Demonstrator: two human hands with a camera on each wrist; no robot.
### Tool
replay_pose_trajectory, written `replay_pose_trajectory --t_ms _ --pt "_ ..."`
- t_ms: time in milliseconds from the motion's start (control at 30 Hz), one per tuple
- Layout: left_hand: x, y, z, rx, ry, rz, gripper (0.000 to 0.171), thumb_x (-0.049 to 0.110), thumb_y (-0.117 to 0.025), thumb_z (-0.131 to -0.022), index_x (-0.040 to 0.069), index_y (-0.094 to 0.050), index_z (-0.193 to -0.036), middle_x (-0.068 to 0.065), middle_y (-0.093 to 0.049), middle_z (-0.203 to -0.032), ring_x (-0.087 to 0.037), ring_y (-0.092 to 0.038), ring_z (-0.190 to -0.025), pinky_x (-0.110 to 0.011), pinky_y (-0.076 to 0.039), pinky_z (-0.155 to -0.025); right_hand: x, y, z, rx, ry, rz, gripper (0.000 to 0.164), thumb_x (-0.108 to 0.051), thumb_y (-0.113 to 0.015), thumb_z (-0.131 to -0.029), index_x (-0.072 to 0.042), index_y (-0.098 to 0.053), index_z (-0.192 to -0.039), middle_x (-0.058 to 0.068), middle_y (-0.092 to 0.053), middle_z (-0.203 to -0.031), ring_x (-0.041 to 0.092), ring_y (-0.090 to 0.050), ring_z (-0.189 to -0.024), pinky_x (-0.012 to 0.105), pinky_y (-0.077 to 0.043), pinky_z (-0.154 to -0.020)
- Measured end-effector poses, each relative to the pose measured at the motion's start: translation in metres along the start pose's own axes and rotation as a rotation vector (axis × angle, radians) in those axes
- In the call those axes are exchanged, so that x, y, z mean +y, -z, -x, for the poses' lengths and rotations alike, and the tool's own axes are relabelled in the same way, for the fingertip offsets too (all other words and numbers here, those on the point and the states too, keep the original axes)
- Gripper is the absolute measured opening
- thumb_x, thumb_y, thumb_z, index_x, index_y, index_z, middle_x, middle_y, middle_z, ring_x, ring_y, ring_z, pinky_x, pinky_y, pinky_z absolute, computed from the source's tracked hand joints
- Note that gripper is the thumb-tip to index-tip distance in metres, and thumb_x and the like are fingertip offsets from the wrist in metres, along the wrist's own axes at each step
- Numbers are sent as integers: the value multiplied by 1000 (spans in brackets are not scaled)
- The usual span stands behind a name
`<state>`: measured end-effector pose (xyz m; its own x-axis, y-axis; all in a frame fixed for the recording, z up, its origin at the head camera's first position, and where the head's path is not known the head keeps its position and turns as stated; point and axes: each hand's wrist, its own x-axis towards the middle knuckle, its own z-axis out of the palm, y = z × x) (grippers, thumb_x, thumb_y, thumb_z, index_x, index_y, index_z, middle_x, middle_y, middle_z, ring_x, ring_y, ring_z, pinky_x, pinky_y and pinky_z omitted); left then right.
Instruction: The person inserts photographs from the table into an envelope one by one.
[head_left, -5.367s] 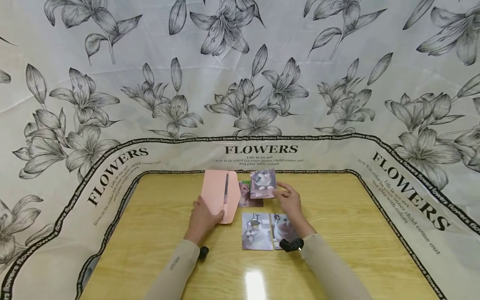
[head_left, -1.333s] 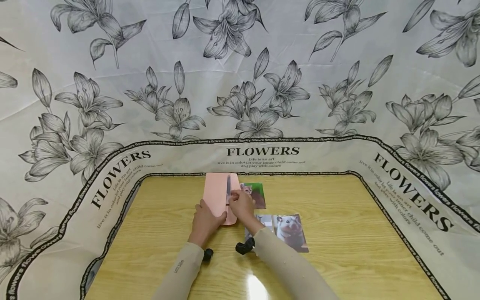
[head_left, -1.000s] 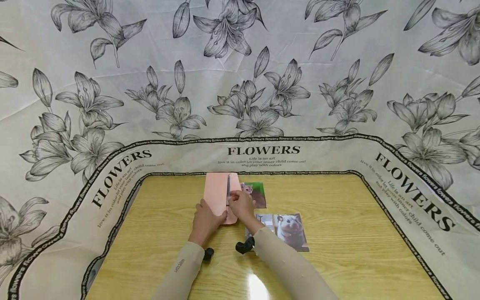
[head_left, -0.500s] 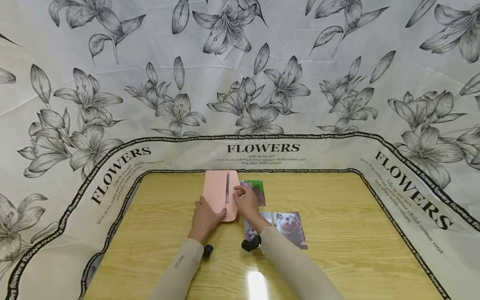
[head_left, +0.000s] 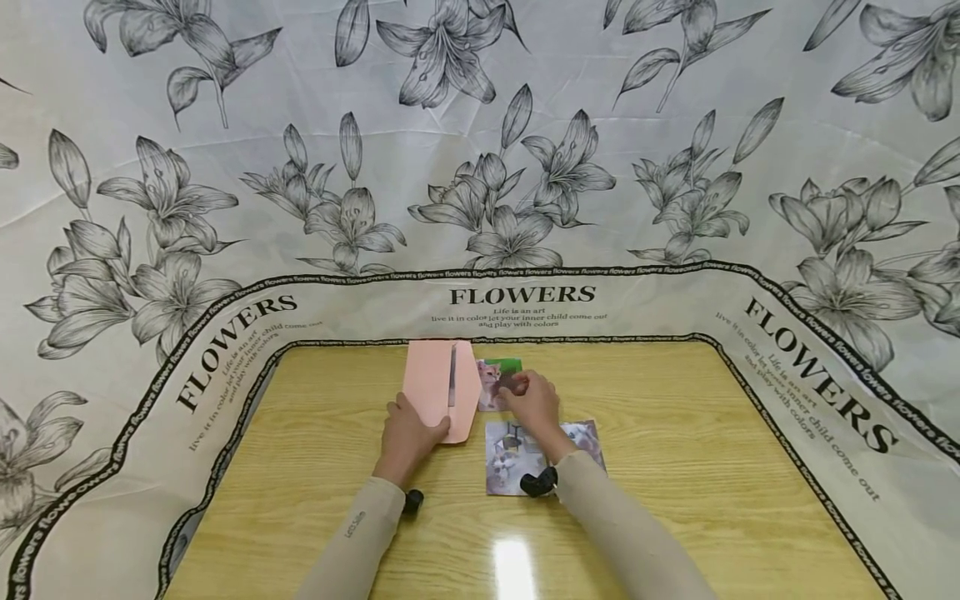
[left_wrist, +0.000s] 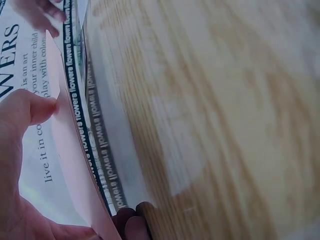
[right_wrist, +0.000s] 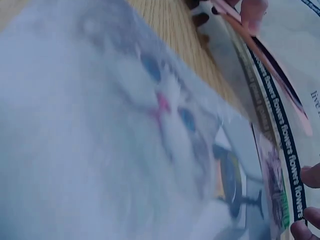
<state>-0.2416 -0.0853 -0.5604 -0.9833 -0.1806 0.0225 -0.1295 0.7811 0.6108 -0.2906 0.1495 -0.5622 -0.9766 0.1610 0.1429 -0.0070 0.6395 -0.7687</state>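
Note:
A pink envelope (head_left: pixel 435 379) with a long slit stands at the table's far edge, a dark strip of something showing in the slit. My left hand (head_left: pixel 408 437) grips its lower left part, thumb in front and fingers behind; the left wrist view shows the thumb (left_wrist: pixel 37 107) on the envelope's face. My right hand (head_left: pixel 536 408) is over a kitten photo (head_left: pixel 491 379) with a green background, fingers loosely bent. Whether the fingertips touch that photo is hard to tell. In the right wrist view the fingertips (right_wrist: pixel 304 231) are apart beside it.
Nearer on the wooden table (head_left: pixel 300 467) lie a white cat photo (head_left: pixel 502 471) and another photo (head_left: pixel 588 437) partly hidden by the right forearm. Behind the table hangs a flower-print cloth (head_left: pixel 645 308). Black cameras are worn on both wrists.
Earlier, my right hand held a grey-and-white cat photo, then worked at the envelope's slit. That photo is no longer seen outside; the hand has moved right to the kitten photo. The left hand kept its grip.

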Motion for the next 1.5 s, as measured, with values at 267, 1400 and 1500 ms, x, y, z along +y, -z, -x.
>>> replay_pose_trajectory --t_ms 267,1400,1500 --pt "-2 -1 -2 3 -4 0 107 50 -83 -86 -14 -30 -154 -37 -48 -131 -52 -62 -108 -60 -55 -92 21 9 -3 -13 -37 89 60 -38 -87 -90 -2 -63 -132 19 -66 -116 37 -55 -109 53 -41 -98" --pt "-3 0 -3 13 -9 8 107 51 -83 -85 -14 -31 -153 -37 -49 -131 -54 -62 -109 -61 -56 -92 13 6 -4 -51 -97 253 65 -54 -92 -80 -3 -69 -114 17 -59 -116 39 -52 -111 57 -36 -103" --pt "-3 0 -1 11 -8 7 107 50 -83 -85 -14 -31 -153 -37 -49 -131 -53 -62 -108 -60 -56 -91 17 4 -2 -36 -80 230 63 -51 -93 -80 -2 -67 -110 17 -58 -112 38 -51 -108 56 -36 -100"
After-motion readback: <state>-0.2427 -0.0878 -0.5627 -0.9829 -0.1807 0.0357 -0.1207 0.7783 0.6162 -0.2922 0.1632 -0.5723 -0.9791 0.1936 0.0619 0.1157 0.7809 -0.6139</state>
